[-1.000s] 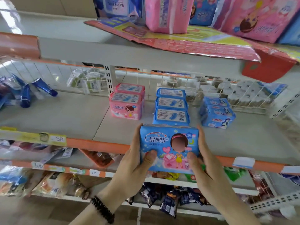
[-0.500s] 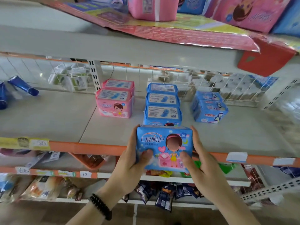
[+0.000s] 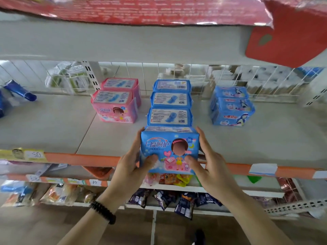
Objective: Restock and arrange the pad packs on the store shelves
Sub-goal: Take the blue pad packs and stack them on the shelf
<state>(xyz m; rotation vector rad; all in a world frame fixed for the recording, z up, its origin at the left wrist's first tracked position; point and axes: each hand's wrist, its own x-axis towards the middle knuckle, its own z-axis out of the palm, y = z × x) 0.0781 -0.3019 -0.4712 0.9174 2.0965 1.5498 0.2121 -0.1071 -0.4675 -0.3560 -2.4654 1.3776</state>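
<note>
We hold a blue pack upright at the shelf front edge, left hand and right hand each curled round a side, thumbs on its face. It sits in line with 3 blue packs. 2 pink packs and 2 more on the right are placed. We judge much bare shelf remains to fill.

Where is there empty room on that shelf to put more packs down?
Bare shelf lies between the blue tubes and the pink packs, and in front of the right blue stack. The middle blue row is crowded.
</note>
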